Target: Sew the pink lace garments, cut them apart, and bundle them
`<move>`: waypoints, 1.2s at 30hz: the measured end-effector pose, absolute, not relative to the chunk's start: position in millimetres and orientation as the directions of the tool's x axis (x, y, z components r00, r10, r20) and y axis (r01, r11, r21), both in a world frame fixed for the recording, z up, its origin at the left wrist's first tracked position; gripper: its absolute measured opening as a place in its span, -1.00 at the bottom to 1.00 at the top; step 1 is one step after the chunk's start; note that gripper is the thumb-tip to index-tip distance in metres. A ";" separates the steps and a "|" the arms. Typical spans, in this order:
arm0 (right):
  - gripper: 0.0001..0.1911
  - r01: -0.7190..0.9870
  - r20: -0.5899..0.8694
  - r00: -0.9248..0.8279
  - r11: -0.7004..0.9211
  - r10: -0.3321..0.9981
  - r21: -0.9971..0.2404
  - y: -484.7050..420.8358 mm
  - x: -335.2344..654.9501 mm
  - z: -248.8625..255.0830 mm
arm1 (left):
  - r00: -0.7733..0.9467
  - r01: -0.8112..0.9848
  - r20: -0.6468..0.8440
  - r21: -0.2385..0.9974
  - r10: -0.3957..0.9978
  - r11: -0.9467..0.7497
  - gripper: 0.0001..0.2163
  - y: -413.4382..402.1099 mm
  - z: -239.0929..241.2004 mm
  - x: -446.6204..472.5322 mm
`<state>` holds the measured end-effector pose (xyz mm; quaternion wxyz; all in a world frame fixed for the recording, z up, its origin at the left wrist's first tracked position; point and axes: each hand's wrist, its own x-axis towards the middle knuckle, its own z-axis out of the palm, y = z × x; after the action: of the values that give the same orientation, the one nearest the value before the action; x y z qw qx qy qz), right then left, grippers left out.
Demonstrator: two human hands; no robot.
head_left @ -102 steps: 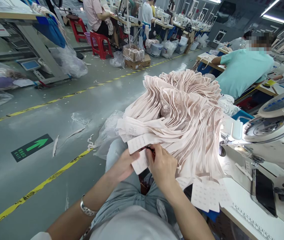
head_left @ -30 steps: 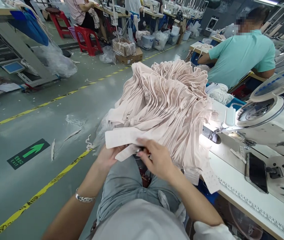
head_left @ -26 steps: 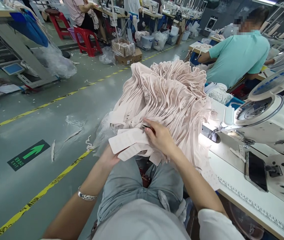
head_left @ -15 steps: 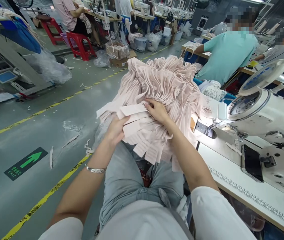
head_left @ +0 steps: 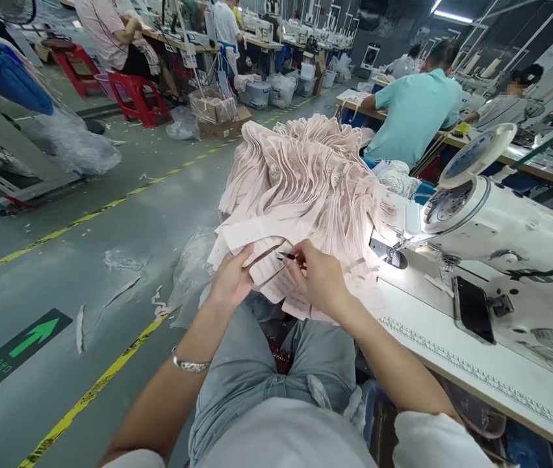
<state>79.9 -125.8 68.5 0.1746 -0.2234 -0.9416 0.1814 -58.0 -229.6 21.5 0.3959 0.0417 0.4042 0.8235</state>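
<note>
A thick bundle of pale pink fabric pieces (head_left: 295, 169) lies over my lap and against the sewing table, its strap ends fanned towards me. My left hand (head_left: 232, 276) is closed on the edge of one pink fabric strap (head_left: 261, 233), thumb on top. In my right hand (head_left: 320, 276) are small dark thread snips (head_left: 286, 256), their pointed blades aimed left over the straps between both hands. Most of the snips' handle is hidden by my fingers. Whether the blades touch the cloth, I cannot tell.
To the right stands a white sewing machine (head_left: 505, 214), with a phone (head_left: 474, 309) on its table. A co-worker in a turquoise shirt (head_left: 410, 114) sits ahead. Red stools (head_left: 140, 97) and boxes (head_left: 220, 114) stand further off. Yellow tape (head_left: 95, 390) marks the floor at left.
My right hand has come nearer and lower, and dark snips now show in its fingers. My left hand has shifted slightly down and still grips the fabric. The view has turned a little right.
</note>
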 end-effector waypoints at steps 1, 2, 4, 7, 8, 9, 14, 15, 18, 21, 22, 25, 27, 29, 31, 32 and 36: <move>-0.77 0.405 0.239 -0.831 0.841 0.502 -0.358 -130.8 79.0 67.0 | -0.695 -0.610 -0.250 0.702 0.674 -0.369 -0.78 -230.6 21.2 -55.6; -0.76 0.445 0.227 -0.825 0.842 0.518 -0.304 -133.6 77.2 65.8 | -0.709 -0.599 -0.247 0.706 0.661 -0.379 -0.76 -231.2 20.9 -53.4; -0.75 0.477 0.198 -0.830 0.847 0.522 -0.233 -134.4 72.4 64.8 | -0.725 -0.581 -0.240 0.716 0.646 -0.386 -0.72 -231.9 20.3 -50.0; -0.76 0.448 0.156 -0.867 0.877 0.474 -0.173 -131.7 66.7 64.9 | -0.706 -0.570 -0.209 0.734 0.676 -0.368 -0.72 -232.4 17.4 -48.1; -0.78 0.439 0.150 -0.875 0.886 0.460 -0.153 -130.9 65.9 64.6 | -0.698 -0.565 -0.187 0.737 0.692 -0.370 -0.71 -232.8 15.7 -47.9; -0.80 0.435 0.146 -0.880 0.890 0.452 -0.133 -130.2 65.7 63.9 | -0.686 -0.562 -0.167 0.739 0.709 -0.370 -0.69 -233.5 13.8 -47.6; -0.80 0.488 0.152 -0.848 0.860 0.508 -0.148 -124.4 73.6 56.4 | -0.637 -0.486 -0.129 0.832 0.760 -0.266 -0.51 -239.5 3.2 -36.4; -0.80 0.498 0.158 -0.836 0.848 0.525 -0.181 -122.9 76.2 54.8 | -0.652 -0.411 -0.107 0.882 0.751 -0.231 -0.49 -240.6 1.2 -32.2; -0.80 0.506 0.179 -0.810 0.820 0.559 -0.269 -119.9 83.1 50.4 | -0.715 -0.142 -0.031 0.985 0.699 -0.102 -0.48 -241.7 -4.9 -21.2; -0.79 0.501 0.188 -0.800 0.806 0.570 -0.315 -120.5 88.7 46.4 | -0.788 -0.046 -0.016 0.998 0.616 -0.033 -0.55 -241.3 -12.2 -20.7; -0.78 0.496 0.191 -0.799 0.804 0.571 -0.329 -121.3 90.5 45.0 | -0.806 -0.071 -0.041 0.997 0.591 -0.027 -0.59 -241.4 -14.3 -23.2; -0.77 0.468 0.214 -0.796 0.799 0.567 -0.377 -124.8 95.7 40.8 | -0.794 -0.229 -0.161 0.973 0.586 -0.043 -0.81 -242.8 -16.0 -34.6; -0.77 0.446 0.231 -0.795 0.799 0.560 -0.403 -127.5 98.1 38.4 | -0.764 -0.304 -0.184 0.948 0.619 -0.093 -0.83 -244.2 -12.2 -40.9; -0.77 0.436 0.239 -0.796 0.802 0.556 -0.409 -130.2 98.5 37.1 | -0.735 -0.388 -0.180 0.902 0.653 -0.188 -0.73 -245.5 -6.0 -43.8; -0.77 0.452 0.242 -0.792 0.804 0.561 -0.387 -132.9 97.1 37.6 | -0.692 -0.511 -0.202 0.815 0.693 -0.273 -0.65 -246.4 -0.7 -43.4; -0.76 0.461 0.245 -0.789 0.806 0.564 -0.371 -134.1 95.8 38.4 | -0.674 -0.559 -0.213 0.773 0.707 -0.300 -0.64 -246.7 1.0 -42.5; -0.75 0.461 0.248 -0.800 0.824 0.546 -0.329 -138.8 88.4 43.2 | -0.683 -0.580 -0.212 0.739 0.698 -0.343 -0.62 -246.1 1.4 -37.6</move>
<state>88.4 -138.8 43.2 0.1678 -0.2678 -0.9402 0.1269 -37.6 -246.1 1.4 0.3915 0.0708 0.4188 0.8163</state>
